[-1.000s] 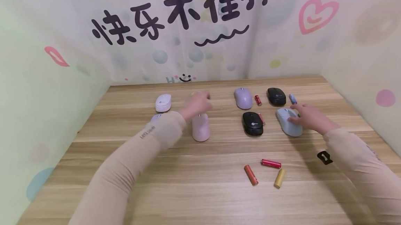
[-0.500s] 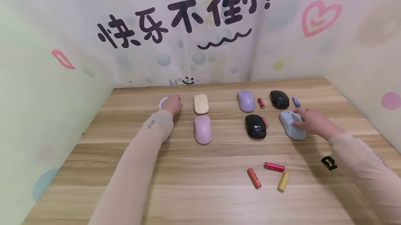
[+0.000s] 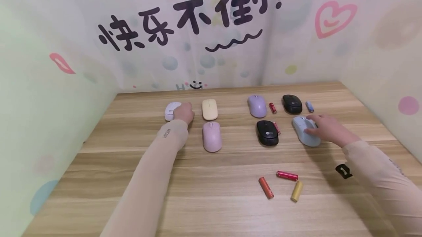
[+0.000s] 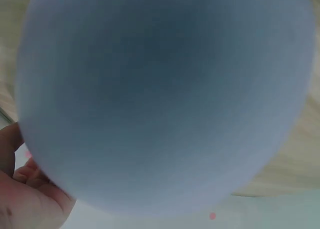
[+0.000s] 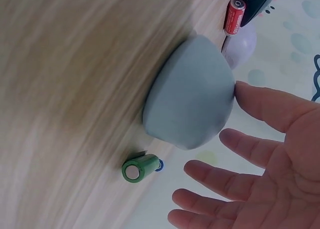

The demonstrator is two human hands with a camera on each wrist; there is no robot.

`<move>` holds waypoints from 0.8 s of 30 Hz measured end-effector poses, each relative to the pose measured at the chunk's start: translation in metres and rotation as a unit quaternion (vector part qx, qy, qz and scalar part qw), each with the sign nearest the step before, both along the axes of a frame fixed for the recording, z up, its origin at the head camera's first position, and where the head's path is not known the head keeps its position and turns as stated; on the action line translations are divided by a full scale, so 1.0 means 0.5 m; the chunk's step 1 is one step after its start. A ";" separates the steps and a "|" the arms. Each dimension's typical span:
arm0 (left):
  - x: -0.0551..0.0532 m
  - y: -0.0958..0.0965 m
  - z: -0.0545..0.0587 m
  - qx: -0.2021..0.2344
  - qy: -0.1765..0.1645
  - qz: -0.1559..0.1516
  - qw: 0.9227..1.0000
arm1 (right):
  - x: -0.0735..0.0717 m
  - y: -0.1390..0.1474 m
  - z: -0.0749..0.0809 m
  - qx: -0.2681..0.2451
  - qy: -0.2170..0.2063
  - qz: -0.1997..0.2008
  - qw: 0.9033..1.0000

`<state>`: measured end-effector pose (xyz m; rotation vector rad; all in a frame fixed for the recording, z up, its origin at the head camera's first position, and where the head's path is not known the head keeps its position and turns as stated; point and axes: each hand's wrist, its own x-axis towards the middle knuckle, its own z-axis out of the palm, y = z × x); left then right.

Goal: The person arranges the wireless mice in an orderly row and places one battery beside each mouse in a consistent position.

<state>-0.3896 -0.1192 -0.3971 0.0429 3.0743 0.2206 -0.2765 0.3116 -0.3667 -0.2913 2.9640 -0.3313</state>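
Observation:
My left hand (image 3: 184, 113) is at the right side of a white computer mouse (image 3: 171, 111) in the back row. In the left wrist view its thumb and bent fingers (image 4: 35, 189) show only at the lower left; a large pale blue-lavender rounded shape (image 4: 165, 99) blocks the rest, so I cannot tell whether it holds anything. My right hand (image 3: 326, 129) is over a light blue mouse (image 3: 306, 131). Its fingers are spread and straight in the right wrist view, with the thumb tip at the mouse's edge. A green battery (image 5: 140, 168) lies beside that mouse.
Near the left hand are a cream mouse (image 3: 210, 109) and a pink mouse (image 3: 212, 137). A purple mouse (image 3: 257, 106), black mice (image 3: 267, 133), red batteries (image 3: 273, 108) and a blue battery (image 3: 309, 106) are further right. Orange (image 3: 266, 188), red and yellow (image 3: 296, 191) batteries lie in front.
My left hand has moved left from above the cream and pink mice to the white mouse, uncovering the cream one. The right hand stays at the light blue mouse.

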 end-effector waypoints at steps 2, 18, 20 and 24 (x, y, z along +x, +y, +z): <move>0.005 0.001 0.000 -0.005 0.004 0.002 1.000 | -0.001 -0.002 0.000 0.000 -0.002 0.000 1.000; 0.036 0.016 0.072 -0.051 0.085 -0.060 0.993 | 0.004 -0.005 0.002 -0.009 -0.014 -0.009 1.000; 0.055 0.029 0.088 -0.044 0.098 -0.104 0.989 | 0.005 -0.004 0.002 -0.012 -0.016 -0.010 1.000; 0.134 0.082 0.104 -0.013 0.086 -0.186 0.979 | 0.004 -0.006 0.002 -0.013 -0.019 -0.011 1.000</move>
